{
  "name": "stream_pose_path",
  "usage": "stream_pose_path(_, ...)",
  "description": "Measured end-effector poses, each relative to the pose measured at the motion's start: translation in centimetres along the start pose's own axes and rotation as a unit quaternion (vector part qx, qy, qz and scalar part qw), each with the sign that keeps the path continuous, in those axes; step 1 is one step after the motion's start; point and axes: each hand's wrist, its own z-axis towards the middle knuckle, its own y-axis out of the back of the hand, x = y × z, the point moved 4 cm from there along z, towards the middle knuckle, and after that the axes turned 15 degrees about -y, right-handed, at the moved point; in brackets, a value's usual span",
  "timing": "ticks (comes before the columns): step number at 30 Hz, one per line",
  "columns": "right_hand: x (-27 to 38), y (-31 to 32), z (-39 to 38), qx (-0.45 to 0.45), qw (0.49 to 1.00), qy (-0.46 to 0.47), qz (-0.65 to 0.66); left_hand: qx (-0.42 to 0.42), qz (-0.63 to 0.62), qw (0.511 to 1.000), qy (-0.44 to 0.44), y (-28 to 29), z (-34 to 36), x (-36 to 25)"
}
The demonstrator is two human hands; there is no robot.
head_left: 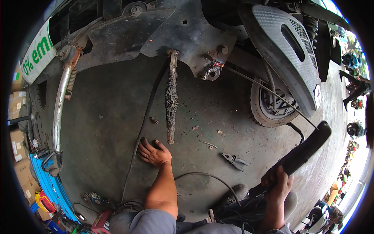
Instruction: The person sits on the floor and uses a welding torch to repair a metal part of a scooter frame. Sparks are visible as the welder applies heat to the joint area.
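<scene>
My right hand (278, 181) is wrapped around a black electrode holder (302, 154). From the holder's far end a thin welding rod (274, 94) slants up and left to a metal bracket (212, 71) under the scooter frame (163, 39). Where rod and bracket meet, the metal glows red; I cannot tell whether they touch. My left hand (154, 154) rests with fingers spread on the floor, beside a black cable (145, 121), and holds nothing. Just ahead of it, a rusty bar (171, 93) crusted with dark lumps runs down from the frame.
Pliers (234, 161) lie on the floor among small debris. A silver kickstand (60, 111) hangs at left, near cardboard boxes (25, 173) and a blue panel (54, 189). A wheel (269, 103) and dark side cover (286, 50) are at right. A power tool (95, 199) lies lower left.
</scene>
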Motion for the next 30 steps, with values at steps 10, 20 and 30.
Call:
stream_pose_path(10,0.2,-1.1,-1.2,0.022,0.977,0.180,-0.113,0.000,-0.005,1.000,-0.002,0.1,0.1,0.0)
stream_pose_path(20,0.5,-2.0,-1.4,0.029,0.973,0.185,-0.135,0.009,-0.007,1.000,0.003,0.1,0.1,-0.2)
stream_pose_path(30,0.5,-1.6,-1.2,0.016,0.974,0.183,-0.136,0.005,-0.012,1.000,0.003,0.0,0.1,-0.1)
